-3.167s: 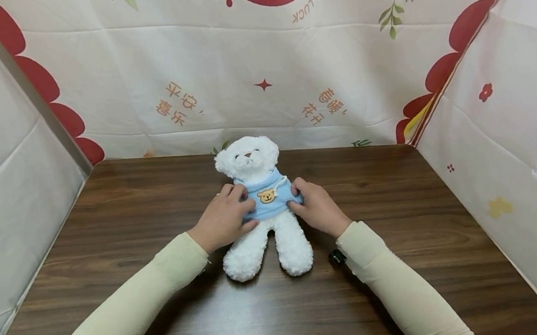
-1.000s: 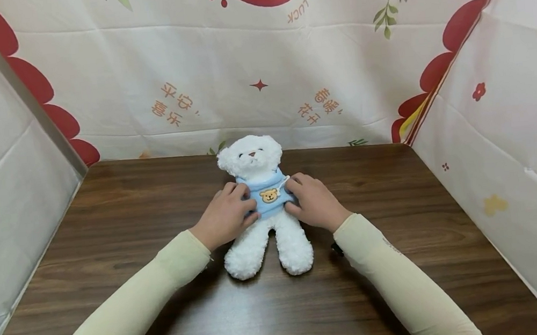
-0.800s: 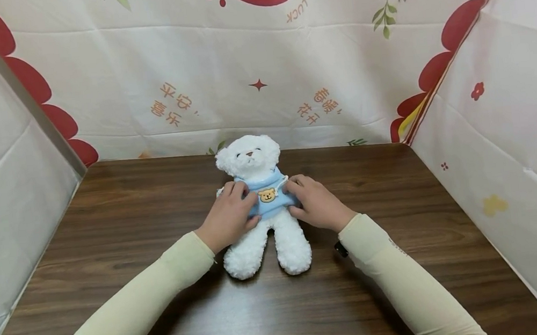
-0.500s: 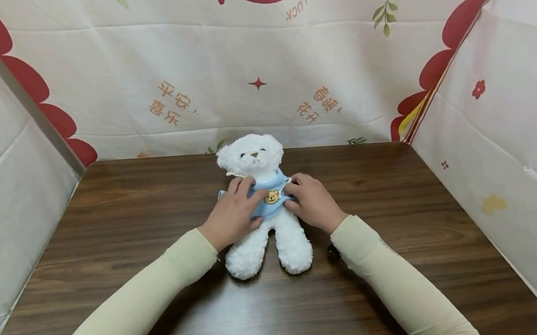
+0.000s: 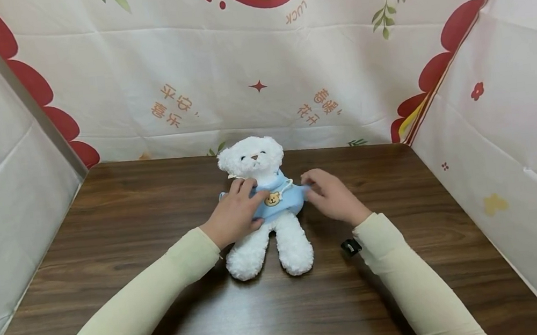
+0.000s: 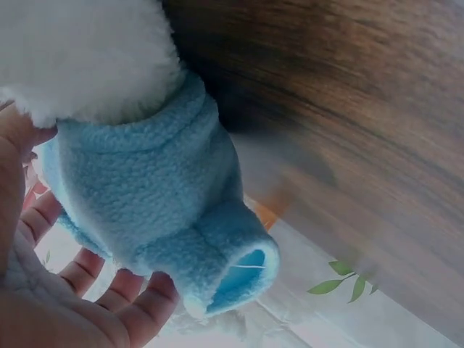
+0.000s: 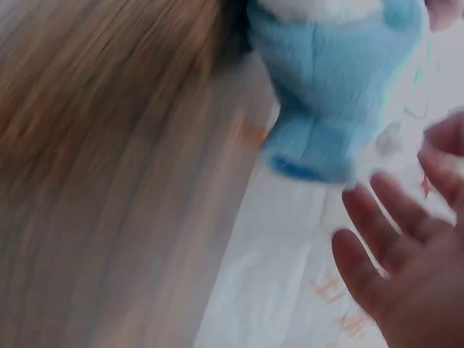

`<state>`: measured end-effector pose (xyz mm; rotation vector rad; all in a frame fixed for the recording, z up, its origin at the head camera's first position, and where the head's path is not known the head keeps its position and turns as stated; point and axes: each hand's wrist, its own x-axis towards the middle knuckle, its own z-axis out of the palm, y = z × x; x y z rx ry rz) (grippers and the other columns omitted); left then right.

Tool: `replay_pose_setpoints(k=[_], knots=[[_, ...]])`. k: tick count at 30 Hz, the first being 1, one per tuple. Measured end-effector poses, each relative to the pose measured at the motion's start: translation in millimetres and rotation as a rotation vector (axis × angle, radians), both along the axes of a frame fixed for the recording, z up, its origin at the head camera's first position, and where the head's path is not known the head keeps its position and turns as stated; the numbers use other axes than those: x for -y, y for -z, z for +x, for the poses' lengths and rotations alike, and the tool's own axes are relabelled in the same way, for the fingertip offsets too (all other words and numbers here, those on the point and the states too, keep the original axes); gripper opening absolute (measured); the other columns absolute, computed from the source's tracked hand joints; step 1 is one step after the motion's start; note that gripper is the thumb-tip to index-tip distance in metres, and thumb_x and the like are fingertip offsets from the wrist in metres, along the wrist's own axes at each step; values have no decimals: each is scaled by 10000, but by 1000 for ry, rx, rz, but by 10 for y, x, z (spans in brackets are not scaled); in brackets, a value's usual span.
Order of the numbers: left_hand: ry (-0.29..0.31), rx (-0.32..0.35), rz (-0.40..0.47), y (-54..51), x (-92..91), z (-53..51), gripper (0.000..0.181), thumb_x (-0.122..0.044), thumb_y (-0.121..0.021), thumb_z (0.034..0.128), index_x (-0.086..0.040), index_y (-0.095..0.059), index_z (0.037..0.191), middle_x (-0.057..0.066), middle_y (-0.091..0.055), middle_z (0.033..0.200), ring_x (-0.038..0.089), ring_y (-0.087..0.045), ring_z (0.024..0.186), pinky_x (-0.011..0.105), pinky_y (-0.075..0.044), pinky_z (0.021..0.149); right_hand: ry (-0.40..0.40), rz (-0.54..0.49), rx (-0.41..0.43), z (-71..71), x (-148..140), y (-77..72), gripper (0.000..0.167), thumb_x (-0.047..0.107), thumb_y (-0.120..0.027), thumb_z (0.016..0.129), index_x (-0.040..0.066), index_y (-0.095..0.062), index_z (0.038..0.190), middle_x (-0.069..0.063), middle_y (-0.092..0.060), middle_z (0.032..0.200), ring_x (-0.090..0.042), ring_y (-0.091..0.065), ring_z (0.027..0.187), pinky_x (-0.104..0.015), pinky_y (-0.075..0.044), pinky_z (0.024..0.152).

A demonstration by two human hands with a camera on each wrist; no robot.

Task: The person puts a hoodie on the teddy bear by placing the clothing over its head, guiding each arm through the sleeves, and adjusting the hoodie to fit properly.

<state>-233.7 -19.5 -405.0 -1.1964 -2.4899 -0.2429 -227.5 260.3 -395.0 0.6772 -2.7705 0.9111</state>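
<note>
A white plush teddy bear in a light blue top lies on its back on the table, legs toward me. The top has a bear-face patch and a white cord. My left hand rests on the left side of the top; in the left wrist view its loosely bent fingers touch the cloth beside a sleeve opening. By the other sleeve, my right hand is slightly blurred; in the right wrist view its fingers are spread, apart from the cuff.
The dark wood-grain table stretches out around the bear. White printed cloth hangs behind it, with more cloth at the right side. A small black device sits at the right wrist.
My right hand has moved off the bear's chest to the right, past the sleeve, which now stretches outward. The left hand has shifted slightly right across the top, then stayed there.
</note>
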Motion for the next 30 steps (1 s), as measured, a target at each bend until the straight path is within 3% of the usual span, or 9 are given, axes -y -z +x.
replay_pose_setpoints(k=[3,6,11,16,23,30], knots=[[-3,12,3,4,2,10,525,-323,-785,850,-135,-589,1300,180,-451,1281,351,-432,1158,414,-496,841,132,-4,-21,-25,-109,55,92,98,-556,998,65,-636,1032,-73,-621,1020,-230,-584,866,-410,-489,758],[-2,11,11,12,3,17,529,-316,-794,844,-133,-589,1296,183,-453,1277,355,-434,1157,414,-498,831,181,22,19,-64,-157,139,106,111,-565,1006,83,-667,998,-43,-631,924,-191,-548,765,-367,-463,702],[13,11,20,21,-4,21,536,-306,-789,852,-127,-577,1310,185,-445,1273,361,-437,1140,410,-502,783,142,-65,172,-89,-157,220,143,129,-537,1025,120,-673,1068,-48,-622,891,-186,-469,652,-353,-417,633],[4,19,17,17,-12,17,533,-317,-780,858,-133,-577,1315,178,-442,1275,356,-431,1145,401,-505,774,75,-150,243,-36,-87,167,111,161,-610,987,115,-620,1087,-56,-613,961,-211,-506,764,-363,-441,674],[-15,36,3,-3,-6,25,532,-327,-773,865,-142,-579,1324,174,-443,1279,350,-429,1150,403,-504,798,44,-50,222,21,71,151,387,247,-734,908,103,-485,1167,-74,-586,909,-206,-529,744,-346,-451,628],[-23,39,-3,1,-11,23,529,-329,-771,865,-149,-582,1325,171,-444,1278,346,-427,1154,398,-508,786,117,-53,177,35,218,164,319,183,-710,916,90,-472,1107,-62,-562,780,-167,-487,618,-324,-418,565]])
